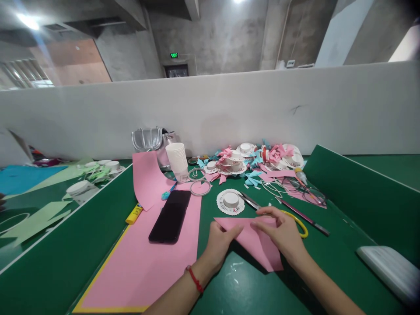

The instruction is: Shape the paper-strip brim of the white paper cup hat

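A folded piece of pink paper (259, 245) is held between both hands, just above the green tabletop. My left hand (221, 243) pinches its left corner, thumb on top. On its right side, my right hand (278, 229) grips the upper edge between thumb and fingers. Scissors with yellow handles (300, 225) lie partly hidden behind my right hand. Just beyond the paper is a white paper-cup piece (230, 200) with a fringed, flattened rim. A dark red pencil or pen (303, 216) lies to the right.
A black phone (170, 216) rests on large pink sheets (141, 267) at left, near a yellow glue tube (134, 214). Stacked paper cups (177, 159) and a silver bag (149, 139) stand behind. Cut paper flowers (232, 164) crowd the back. Green dividers (370, 188) flank both sides.
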`<state>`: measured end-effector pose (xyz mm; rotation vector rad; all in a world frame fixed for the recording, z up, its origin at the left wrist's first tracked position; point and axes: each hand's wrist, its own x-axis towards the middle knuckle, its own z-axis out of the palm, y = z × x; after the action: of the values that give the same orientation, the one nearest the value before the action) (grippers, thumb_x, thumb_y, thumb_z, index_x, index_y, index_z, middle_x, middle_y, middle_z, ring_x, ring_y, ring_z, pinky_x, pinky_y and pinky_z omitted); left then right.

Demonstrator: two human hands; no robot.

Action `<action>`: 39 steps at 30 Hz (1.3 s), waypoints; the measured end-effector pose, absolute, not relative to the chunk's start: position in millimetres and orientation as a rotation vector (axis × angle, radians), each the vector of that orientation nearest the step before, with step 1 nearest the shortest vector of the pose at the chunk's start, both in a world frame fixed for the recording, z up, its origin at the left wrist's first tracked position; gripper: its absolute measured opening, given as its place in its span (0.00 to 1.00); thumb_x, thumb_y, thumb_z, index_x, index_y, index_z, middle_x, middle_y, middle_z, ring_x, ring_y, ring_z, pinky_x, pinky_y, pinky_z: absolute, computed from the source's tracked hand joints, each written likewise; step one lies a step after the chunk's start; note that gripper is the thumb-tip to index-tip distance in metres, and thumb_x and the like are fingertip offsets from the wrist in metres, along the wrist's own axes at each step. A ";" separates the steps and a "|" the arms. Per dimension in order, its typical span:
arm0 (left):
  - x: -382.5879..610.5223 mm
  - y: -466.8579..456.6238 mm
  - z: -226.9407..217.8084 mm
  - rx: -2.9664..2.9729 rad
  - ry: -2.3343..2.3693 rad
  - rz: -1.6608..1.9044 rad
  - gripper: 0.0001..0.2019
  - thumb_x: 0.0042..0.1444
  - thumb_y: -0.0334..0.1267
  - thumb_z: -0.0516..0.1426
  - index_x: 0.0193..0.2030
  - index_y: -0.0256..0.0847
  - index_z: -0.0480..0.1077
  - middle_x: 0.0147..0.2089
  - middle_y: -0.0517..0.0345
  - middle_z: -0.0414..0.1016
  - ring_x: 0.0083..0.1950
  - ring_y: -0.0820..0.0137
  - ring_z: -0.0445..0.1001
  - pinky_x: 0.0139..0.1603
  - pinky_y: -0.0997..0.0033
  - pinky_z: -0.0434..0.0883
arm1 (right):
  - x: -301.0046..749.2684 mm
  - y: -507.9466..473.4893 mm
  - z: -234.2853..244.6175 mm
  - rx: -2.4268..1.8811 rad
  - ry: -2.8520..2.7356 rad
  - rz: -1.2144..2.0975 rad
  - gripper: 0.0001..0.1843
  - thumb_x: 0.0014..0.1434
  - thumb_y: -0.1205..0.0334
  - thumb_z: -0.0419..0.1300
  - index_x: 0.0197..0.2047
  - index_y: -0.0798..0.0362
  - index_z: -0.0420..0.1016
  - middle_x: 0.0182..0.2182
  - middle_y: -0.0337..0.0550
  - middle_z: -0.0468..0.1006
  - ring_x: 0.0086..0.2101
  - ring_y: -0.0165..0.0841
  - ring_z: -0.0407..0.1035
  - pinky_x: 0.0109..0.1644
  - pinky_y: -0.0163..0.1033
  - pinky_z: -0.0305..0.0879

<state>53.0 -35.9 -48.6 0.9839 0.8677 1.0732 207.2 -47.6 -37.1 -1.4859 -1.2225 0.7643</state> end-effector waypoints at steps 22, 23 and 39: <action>35.2 -24.1 -33.7 0.639 0.809 1.136 0.08 0.31 0.27 0.64 0.15 0.35 0.67 0.18 0.64 0.67 0.23 0.79 0.64 0.26 0.79 0.61 | 212.5 -48.7 -30.1 -1.443 -1.129 0.988 0.14 0.35 0.62 0.66 0.28 0.52 0.68 0.20 0.37 0.77 0.26 0.34 0.72 0.34 0.36 0.66; 35.4 -23.8 -33.8 0.621 0.795 1.132 0.09 0.31 0.26 0.64 0.14 0.35 0.65 0.17 0.65 0.66 0.22 0.80 0.63 0.25 0.79 0.60 | 212.2 -48.8 -30.7 -1.432 -1.126 1.000 0.14 0.35 0.61 0.66 0.28 0.52 0.68 0.20 0.38 0.77 0.26 0.34 0.72 0.34 0.36 0.66; 31.1 -20.6 -39.4 0.398 0.776 1.290 0.16 0.24 0.15 0.49 0.13 0.36 0.45 0.16 0.69 0.52 0.19 0.82 0.55 0.21 0.79 0.54 | 194.0 -53.7 -37.7 -1.330 -1.132 1.172 0.13 0.37 0.66 0.64 0.28 0.52 0.65 0.19 0.37 0.76 0.25 0.32 0.71 0.32 0.35 0.65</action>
<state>31.1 -20.6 -39.4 0.3982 0.7756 1.2896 194.0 -53.7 -37.7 -1.3304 -1.1324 1.1722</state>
